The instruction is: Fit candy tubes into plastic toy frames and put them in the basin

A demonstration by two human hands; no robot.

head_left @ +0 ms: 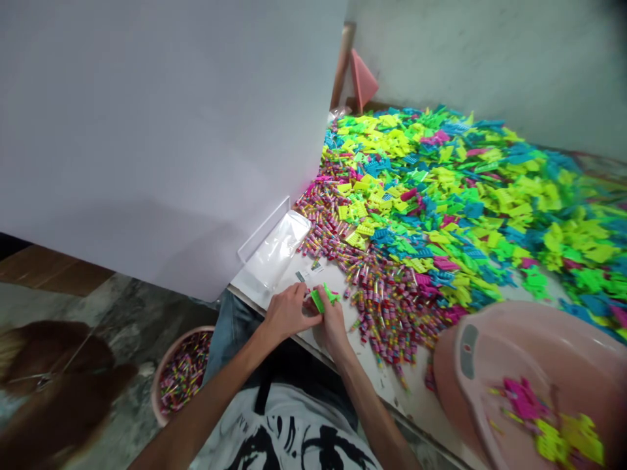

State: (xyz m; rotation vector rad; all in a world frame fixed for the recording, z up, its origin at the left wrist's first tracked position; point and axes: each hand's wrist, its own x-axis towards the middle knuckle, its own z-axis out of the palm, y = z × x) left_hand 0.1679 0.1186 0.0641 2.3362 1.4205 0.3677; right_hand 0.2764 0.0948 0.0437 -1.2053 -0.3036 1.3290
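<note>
My right hand (333, 320) is closed around a small bright green plastic piece (321, 299) near the front edge of the table. Close against it, my left hand (289, 312) has its fingers bent together by a small reddish item, mostly hidden between the hands. Just beyond them lies a stack of clear plastic bags (281, 245). To the right spreads a heap of small pink-wrapped tubes (386, 303). Behind that heap is a large pile of yellow, green, blue and pink plastic pieces (441, 189).
A pink tub (470, 405) at the right holds a few pink and yellow pieces. Below the table at left stands a round basin (159, 385) full of small tubes. A large pale panel (161, 130) rises at the left, and a blurred brown shape is at the lower left.
</note>
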